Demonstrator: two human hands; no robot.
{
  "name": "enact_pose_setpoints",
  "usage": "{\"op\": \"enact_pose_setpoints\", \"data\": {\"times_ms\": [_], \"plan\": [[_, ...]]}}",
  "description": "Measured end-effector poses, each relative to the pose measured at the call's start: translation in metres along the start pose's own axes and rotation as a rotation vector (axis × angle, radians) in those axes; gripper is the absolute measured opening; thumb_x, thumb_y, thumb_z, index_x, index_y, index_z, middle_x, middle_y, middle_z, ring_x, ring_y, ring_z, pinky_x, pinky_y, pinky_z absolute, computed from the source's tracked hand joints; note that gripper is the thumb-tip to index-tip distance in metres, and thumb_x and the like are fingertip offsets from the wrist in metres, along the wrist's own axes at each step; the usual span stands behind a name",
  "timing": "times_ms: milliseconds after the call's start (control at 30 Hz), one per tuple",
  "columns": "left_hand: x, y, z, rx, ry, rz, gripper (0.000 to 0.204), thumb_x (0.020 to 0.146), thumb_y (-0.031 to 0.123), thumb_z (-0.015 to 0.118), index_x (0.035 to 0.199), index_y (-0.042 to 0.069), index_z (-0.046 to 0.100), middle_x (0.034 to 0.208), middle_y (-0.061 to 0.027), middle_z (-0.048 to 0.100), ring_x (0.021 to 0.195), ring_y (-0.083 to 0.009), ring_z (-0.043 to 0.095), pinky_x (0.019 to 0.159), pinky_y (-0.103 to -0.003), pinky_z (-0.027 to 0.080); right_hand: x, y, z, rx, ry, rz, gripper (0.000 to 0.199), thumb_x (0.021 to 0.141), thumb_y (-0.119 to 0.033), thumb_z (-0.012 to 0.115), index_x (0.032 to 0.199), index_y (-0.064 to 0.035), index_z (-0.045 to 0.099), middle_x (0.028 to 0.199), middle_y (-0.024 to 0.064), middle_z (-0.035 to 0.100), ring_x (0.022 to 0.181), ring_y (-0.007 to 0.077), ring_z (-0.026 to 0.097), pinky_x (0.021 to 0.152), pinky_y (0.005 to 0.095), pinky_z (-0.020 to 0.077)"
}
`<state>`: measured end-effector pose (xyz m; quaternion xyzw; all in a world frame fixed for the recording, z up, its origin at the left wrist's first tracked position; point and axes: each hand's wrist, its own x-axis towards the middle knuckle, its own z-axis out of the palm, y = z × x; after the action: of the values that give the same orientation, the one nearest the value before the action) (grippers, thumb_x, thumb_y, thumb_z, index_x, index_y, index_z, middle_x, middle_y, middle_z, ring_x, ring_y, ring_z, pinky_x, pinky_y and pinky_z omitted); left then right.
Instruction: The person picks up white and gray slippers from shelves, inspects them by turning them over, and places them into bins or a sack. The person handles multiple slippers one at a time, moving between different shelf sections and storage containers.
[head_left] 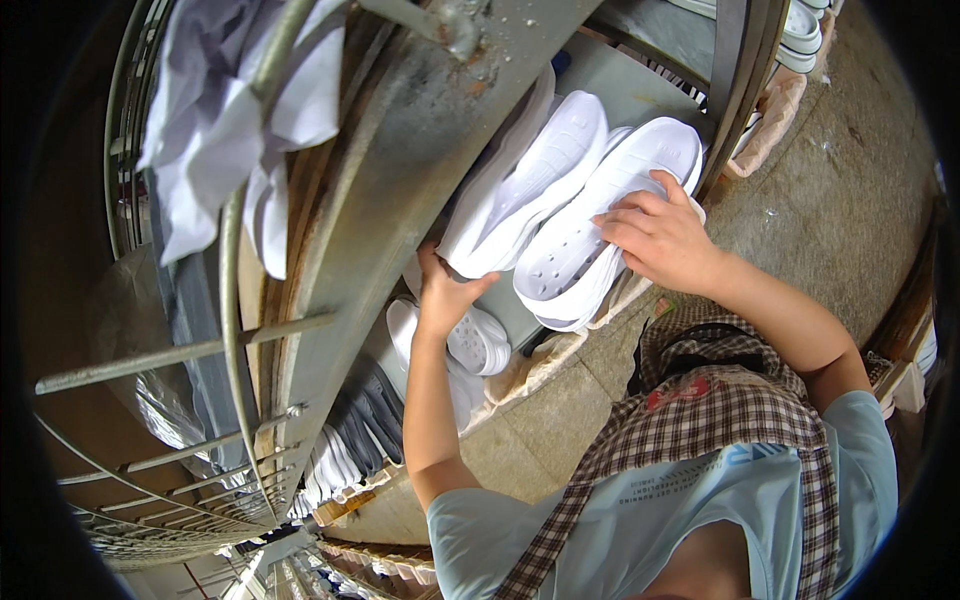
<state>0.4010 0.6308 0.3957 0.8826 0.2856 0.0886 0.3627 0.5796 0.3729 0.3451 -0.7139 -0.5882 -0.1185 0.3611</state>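
Several white shoe soles lie side by side on a grey shelf [600,75]. My left hand [448,295] grips the near end of a white shoe sole [550,165], its thumb along the end and its other fingers mostly hidden behind. To the right is a perforated white shoe sole [570,255], stacked on at least one more. My right hand [665,235] holds this one by its right side, with fingertips bent over onto the inner face and the thumb hidden. Below my left hand, smaller white perforated shoe pieces [478,340] rest on the shelf.
A metal beam [400,170] runs along the left of the shelf. White cloth [235,110] hangs over a wire rack [230,300]. Dark grey soles [365,420] stand in a row lower down. Cloth-lined baskets [775,115] and more white shoes [800,30] are at upper right.
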Motion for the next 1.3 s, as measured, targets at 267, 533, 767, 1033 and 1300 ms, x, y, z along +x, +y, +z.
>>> {"op": "enact_pose_setpoints", "data": {"times_ms": [267, 533, 767, 1033, 1300], "plan": [[0.016, -0.022, -0.020, -0.001, -0.149, 0.144, 0.072, 0.060, 0.019, 0.083, 0.116, -0.005, 0.046, 0.126, -0.0179, 0.047, 0.116, -0.0261, 0.047, 0.094, -0.034, 0.040, 0.005, -0.001, -0.003, -0.020, -0.026, -0.003, 0.030, 0.069, -0.007, 0.061, 0.098, -0.0140, 0.058, 0.097, -0.0021, 0.062, 0.098, 0.0167, 0.053, 0.099, 0.0518, 0.0247], [0.060, -0.016, -0.057, -0.161, -0.327, 0.141, 0.062, 0.083, 0.039, 0.062, 0.129, 0.001, 0.044, 0.133, -0.0129, 0.044, 0.121, -0.0223, 0.043, 0.100, -0.031, 0.032, 0.000, -0.003, -0.015, 0.023, 0.011, -0.033, 0.028, 0.068, -0.008, 0.061, 0.095, -0.0105, 0.056, 0.102, 0.0061, 0.057, 0.099, 0.0230, 0.050, 0.095, 0.0514, 0.0303], [0.104, -0.007, -0.023, -0.420, -0.519, -0.296, 0.057, 0.090, 0.036, 0.054, 0.135, 0.004, 0.038, 0.130, -0.0121, 0.047, 0.120, -0.0209, 0.045, 0.100, -0.033, 0.034, -0.050, -0.027, -0.007, 1.169, -0.048, 0.729, 0.041, 0.080, -0.031, 0.066, 0.103, -0.0024, 0.049, 0.103, 0.0090, 0.051, 0.093, 0.0237, 0.048, 0.087, 0.0425, 0.0372], [0.110, 0.021, 0.000, -0.339, -1.010, -0.130, 0.081, 0.079, 0.031, 0.066, 0.142, 0.004, 0.022, 0.140, -0.0116, 0.036, 0.127, -0.0199, 0.036, 0.105, -0.034, 0.029, -0.034, -0.032, 0.012, 1.624, -0.298, 1.215, 0.104, 0.081, -0.064, 0.047, 0.140, 0.0050, -0.003, 0.143, 0.0269, 0.017, 0.135, 0.0357, 0.018, 0.106, 0.0521, 0.0162], [0.118, 0.032, 0.039, -0.354, -0.764, -0.500, 0.086, 0.078, 0.040, 0.065, 0.142, 0.006, 0.019, 0.138, -0.0116, 0.037, 0.124, -0.0183, 0.039, 0.101, -0.035, 0.035, -0.022, -0.041, 0.001, 1.562, -0.250, 1.378, 0.112, 0.076, -0.065, 0.053, 0.139, 0.0067, -0.005, 0.144, 0.0282, 0.010, 0.135, 0.0393, 0.012, 0.105, 0.0582, 0.0117]]}}
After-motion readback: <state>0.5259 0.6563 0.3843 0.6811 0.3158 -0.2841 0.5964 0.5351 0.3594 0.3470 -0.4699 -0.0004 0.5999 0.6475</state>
